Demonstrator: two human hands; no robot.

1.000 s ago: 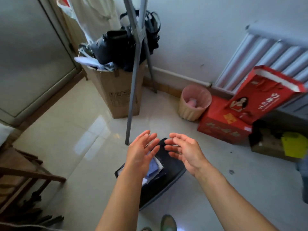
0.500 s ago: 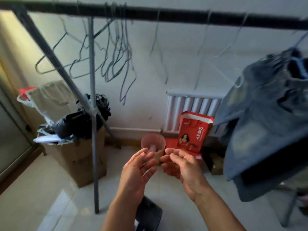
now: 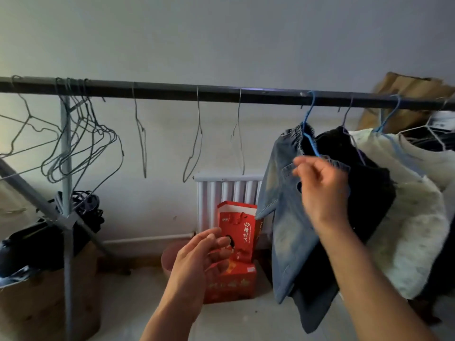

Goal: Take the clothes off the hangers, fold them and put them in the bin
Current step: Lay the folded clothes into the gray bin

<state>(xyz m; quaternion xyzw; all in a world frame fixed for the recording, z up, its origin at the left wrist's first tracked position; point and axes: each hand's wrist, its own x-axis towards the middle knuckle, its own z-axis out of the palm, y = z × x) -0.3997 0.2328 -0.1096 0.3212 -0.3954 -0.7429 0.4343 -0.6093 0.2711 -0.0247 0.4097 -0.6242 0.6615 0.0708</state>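
A dark rail (image 3: pixel 172 91) runs across the view. On its right part a pair of faded jeans (image 3: pixel 283 217) hangs on a blue hanger (image 3: pixel 307 124), beside a black garment (image 3: pixel 369 193) and a cream garment (image 3: pixel 406 230). My right hand (image 3: pixel 322 190) is raised in front of the jeans' waistband, fingers loosely curled close to the blue hanger's wire, and I see nothing held in it. My left hand (image 3: pixel 199 264) hovers lower and to the left, its fingers relaxed and empty. The bin is out of view.
Several empty wire hangers (image 3: pixel 81 153) hang on the left and middle of the rail. The rack's upright and braces (image 3: pixel 66 168) stand at left by a stuffed cardboard box (image 3: pixel 32 303). Red gift boxes (image 3: pixel 236 225), a pink basket (image 3: pixel 168 257) and a radiator (image 3: pixel 229 188) line the wall.
My view has swung up from the floor bin to the rail. My right hand has risen to the jeans' hanger; my left hand stays low and empty.
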